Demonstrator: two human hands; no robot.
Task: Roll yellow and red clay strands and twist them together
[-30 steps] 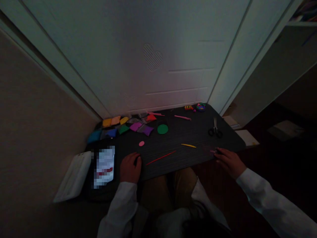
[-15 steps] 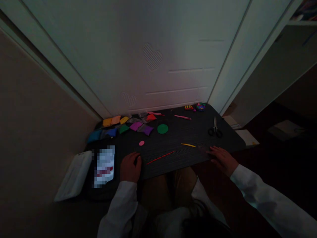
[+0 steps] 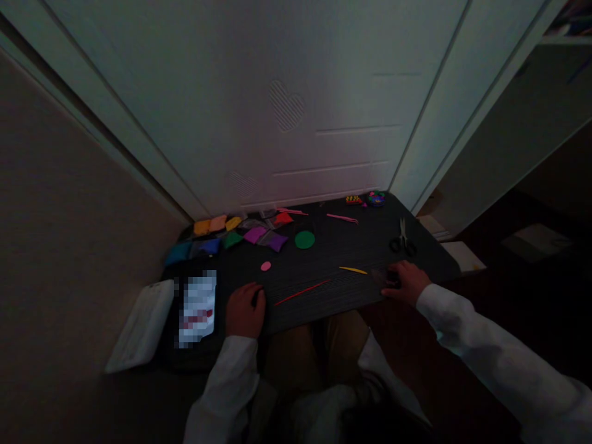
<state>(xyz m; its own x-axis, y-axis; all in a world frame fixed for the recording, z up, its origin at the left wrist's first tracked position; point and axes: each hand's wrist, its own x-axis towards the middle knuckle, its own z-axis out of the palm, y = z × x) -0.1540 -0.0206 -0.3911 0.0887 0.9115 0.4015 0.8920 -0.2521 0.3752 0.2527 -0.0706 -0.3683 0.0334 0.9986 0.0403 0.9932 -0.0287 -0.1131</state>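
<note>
We rest our left hand (image 3: 245,309) palm down at the near edge of the dark desk (image 3: 324,259), its fingers bent and the thumb alongside; we cannot tell whether its grip is wide or narrow, or whether anything is under it. The red strip (image 3: 303,291) lies slanting on the desktop just to its right, and the pink disc (image 3: 265,266) lies a little beyond it.

Our right hand (image 3: 407,282) is at the near edge on the right, thumb and fingers curved with a dark gap showing between them. A faint see-through piece (image 3: 378,276) is at its fingertips, flat on the desk as far as we can make out; in this dim light we cannot tell whether the grip holds it. The yellow stick (image 3: 353,270) lies just left of that piece, and the scissors (image 3: 402,239) lie beyond our hand, blades spread slightly and pointing away from us.

Farther back we see the green disc (image 3: 304,240), the pink tweezers (image 3: 342,218) and, near the far right corner, a small multicoloured piece (image 3: 376,198). Colourful packets (image 3: 255,235) fill the back left, and in front of them a lit screen (image 3: 198,308), blurred into blocks, lies beside a white object (image 3: 141,325)
</note>
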